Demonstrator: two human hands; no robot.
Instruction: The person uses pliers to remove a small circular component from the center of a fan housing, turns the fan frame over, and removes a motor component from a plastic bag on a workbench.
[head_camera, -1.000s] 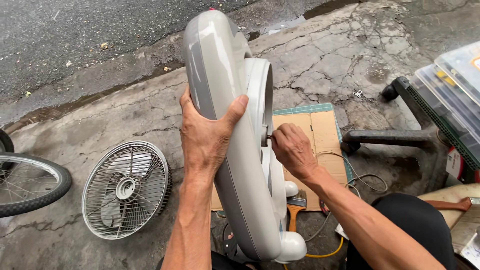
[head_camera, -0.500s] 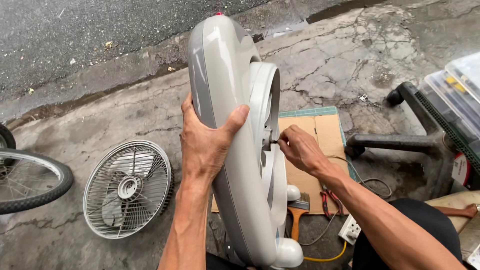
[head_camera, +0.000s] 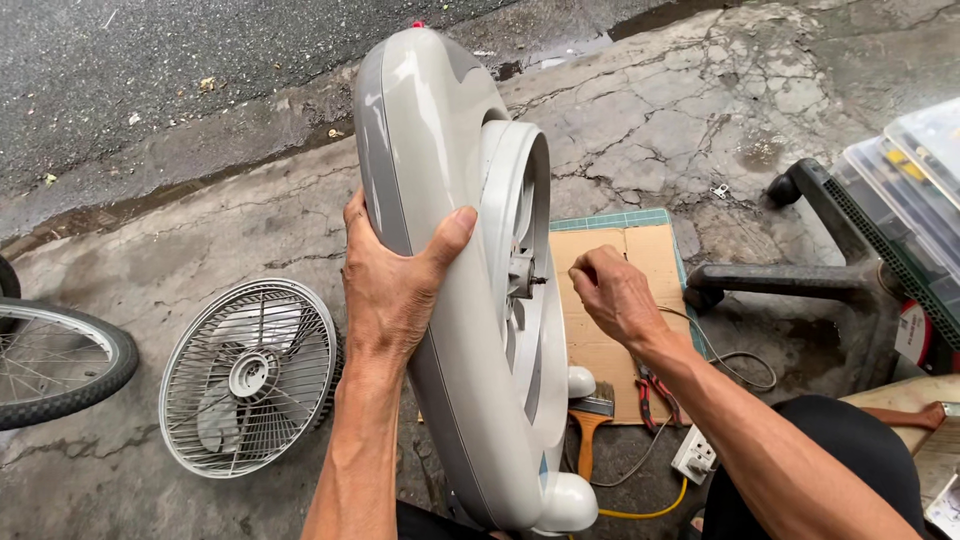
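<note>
The left hand (head_camera: 395, 285) grips the grey fan housing (head_camera: 455, 290) around its rounded back edge, holding it upright above the cracked pavement (head_camera: 700, 110). The right hand (head_camera: 610, 295) is loosely curled, just beside the motor shaft (head_camera: 525, 280); whether it pinches something I cannot tell. The shell looks stiff, smooth, probably slippery and bulky, best held by its rim. A fan grille (head_camera: 250, 375) lies on the ground, left.

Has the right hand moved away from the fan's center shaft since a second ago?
Yes. The right hand has pulled back from the shaft, toward the cardboard.
</note>
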